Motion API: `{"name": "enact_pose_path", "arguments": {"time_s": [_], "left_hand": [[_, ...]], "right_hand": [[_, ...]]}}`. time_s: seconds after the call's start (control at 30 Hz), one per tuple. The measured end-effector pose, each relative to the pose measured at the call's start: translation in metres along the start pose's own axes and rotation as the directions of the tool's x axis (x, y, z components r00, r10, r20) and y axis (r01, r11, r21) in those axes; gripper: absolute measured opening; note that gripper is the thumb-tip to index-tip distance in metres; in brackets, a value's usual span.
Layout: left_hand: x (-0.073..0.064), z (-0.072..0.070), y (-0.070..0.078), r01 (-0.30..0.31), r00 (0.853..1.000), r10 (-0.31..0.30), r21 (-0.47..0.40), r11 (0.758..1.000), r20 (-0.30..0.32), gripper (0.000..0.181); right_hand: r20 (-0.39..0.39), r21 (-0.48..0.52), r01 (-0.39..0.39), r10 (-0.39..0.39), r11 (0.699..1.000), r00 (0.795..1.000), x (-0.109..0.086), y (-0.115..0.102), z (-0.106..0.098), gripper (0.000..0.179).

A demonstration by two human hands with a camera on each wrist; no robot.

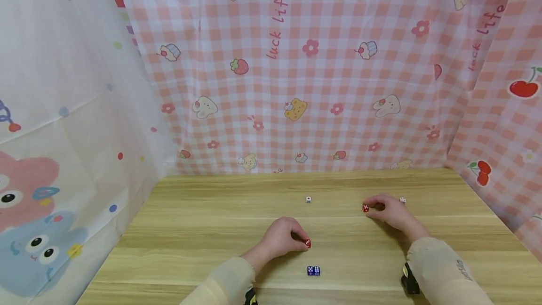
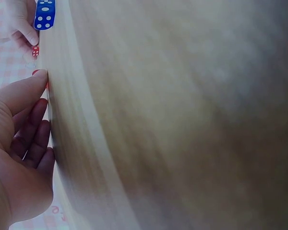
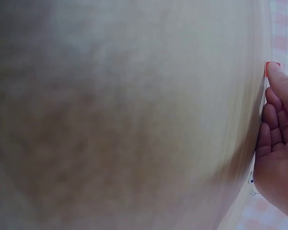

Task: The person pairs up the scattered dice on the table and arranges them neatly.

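My left hand (image 1: 284,238) pinches a red die (image 1: 307,244) between thumb and fingertips, low over the middle of the wooden table. Farther back and to the right, my right hand (image 1: 391,212) pinches a second red die (image 1: 365,208) the same way. Just in front of the left hand, a pair of blue dice (image 1: 314,271) sits side by side. In the left wrist view the thumb mostly covers the left red die. The right wrist view shows the right thumb (image 3: 281,81) against its red die (image 3: 272,68).
One white die (image 1: 308,199) lies toward the back of the wooden table (image 1: 203,211). Another white die (image 1: 402,200) is just behind the right hand. A pink checked cloth (image 1: 317,84) hangs along the back edge, with a white printed cloth (image 1: 84,84) at left.
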State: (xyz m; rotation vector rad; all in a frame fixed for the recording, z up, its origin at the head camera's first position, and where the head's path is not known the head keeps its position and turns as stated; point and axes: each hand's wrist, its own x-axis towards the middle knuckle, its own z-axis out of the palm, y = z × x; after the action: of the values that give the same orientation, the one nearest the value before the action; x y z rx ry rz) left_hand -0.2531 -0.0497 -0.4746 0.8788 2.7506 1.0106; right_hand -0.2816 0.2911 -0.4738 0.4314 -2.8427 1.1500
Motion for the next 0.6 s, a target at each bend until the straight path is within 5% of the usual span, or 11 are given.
{"name": "enact_pose_path", "arguments": {"time_s": [0.6], "left_hand": [[-0.0006, 0.0002, -0.0002, 0.005, 1.0, -0.005, -0.014, 1.0, -0.005, 0.012]], "right_hand": [[-0.03, 0.013, -0.021, 0.022, 1.0, 0.999, 0.0008, -0.0013, 0.0033, 0.016]]}}
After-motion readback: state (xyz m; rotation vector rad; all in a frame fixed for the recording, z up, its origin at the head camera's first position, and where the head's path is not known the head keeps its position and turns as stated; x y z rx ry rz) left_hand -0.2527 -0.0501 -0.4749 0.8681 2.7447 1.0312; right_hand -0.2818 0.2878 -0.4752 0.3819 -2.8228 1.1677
